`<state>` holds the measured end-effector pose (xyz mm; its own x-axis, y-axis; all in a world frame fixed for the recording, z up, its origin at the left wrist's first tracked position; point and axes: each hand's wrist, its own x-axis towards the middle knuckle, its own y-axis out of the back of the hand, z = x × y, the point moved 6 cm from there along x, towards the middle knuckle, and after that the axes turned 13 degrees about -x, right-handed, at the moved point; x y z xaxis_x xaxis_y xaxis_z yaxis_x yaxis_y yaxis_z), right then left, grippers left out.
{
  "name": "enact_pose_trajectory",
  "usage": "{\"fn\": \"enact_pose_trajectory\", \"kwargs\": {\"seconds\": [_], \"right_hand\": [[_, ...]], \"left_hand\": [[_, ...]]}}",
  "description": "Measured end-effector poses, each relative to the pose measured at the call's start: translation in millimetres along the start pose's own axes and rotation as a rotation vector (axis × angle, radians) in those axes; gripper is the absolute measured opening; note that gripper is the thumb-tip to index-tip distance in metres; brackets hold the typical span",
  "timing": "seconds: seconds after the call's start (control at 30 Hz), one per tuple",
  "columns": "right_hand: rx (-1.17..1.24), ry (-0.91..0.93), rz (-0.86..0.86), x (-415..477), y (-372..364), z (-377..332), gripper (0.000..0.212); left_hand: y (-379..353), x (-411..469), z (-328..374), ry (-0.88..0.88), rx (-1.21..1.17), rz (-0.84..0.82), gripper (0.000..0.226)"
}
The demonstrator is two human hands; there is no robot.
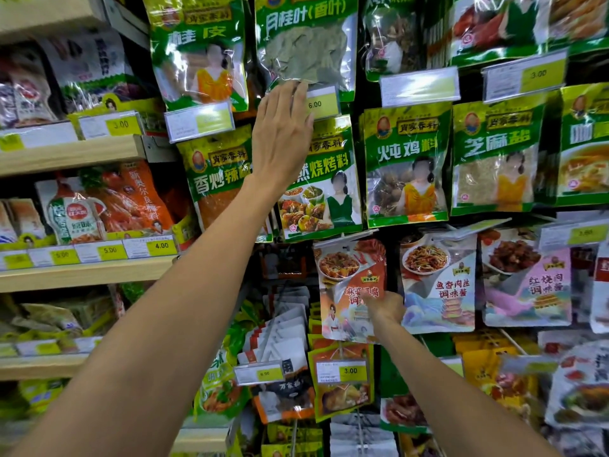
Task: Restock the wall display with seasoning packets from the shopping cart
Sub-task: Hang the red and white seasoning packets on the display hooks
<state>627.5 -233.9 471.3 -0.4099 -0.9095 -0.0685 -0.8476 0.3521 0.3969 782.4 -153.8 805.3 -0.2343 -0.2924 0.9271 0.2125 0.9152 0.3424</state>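
We are judging the restock as midway. Our right hand (385, 310) is pinching the orange packet (346, 278) by its lower right edge, and the packet seems to be hanging at its peg, just left of the pale blue packet (438, 291). Our left hand (281, 136) is reaching up, fingers straight, touching the bay leaf packet (306, 51). The cart is staying out of view, so the remaining stock is unknown. Price tags (324, 103) and neighbouring packets are crowding the peg.
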Motion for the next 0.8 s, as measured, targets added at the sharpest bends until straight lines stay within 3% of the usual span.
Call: {"fn": "enact_pose_trajectory", "kwargs": {"seconds": [0.23, 0.47, 0.6, 0.7, 0.8], "right_hand": [[0.062, 0.218, 0.039, -34, 28, -3, 0.033], [0.064, 0.350, 0.175, -97, 98, 29, 0.021], [0.049, 0.322, 0.185, -130, 149, 99, 0.024], [0.041, 0.189, 0.232, -151, 192, 172, 0.028], [0.041, 0.047, 0.314, -174, 238, 246, 0.025]], "left_hand": [[12, -19, 8, -0.011, -0.091, 0.054, 0.045], [7, -124, 70, -0.096, -0.395, 0.020, 0.029], [-14, -207, 125, 0.142, -0.786, -0.171, 0.027], [-37, -276, 189, 0.385, -1.118, -0.429, 0.027], [-56, -337, 261, 0.599, -1.297, -0.655, 0.027]]}}
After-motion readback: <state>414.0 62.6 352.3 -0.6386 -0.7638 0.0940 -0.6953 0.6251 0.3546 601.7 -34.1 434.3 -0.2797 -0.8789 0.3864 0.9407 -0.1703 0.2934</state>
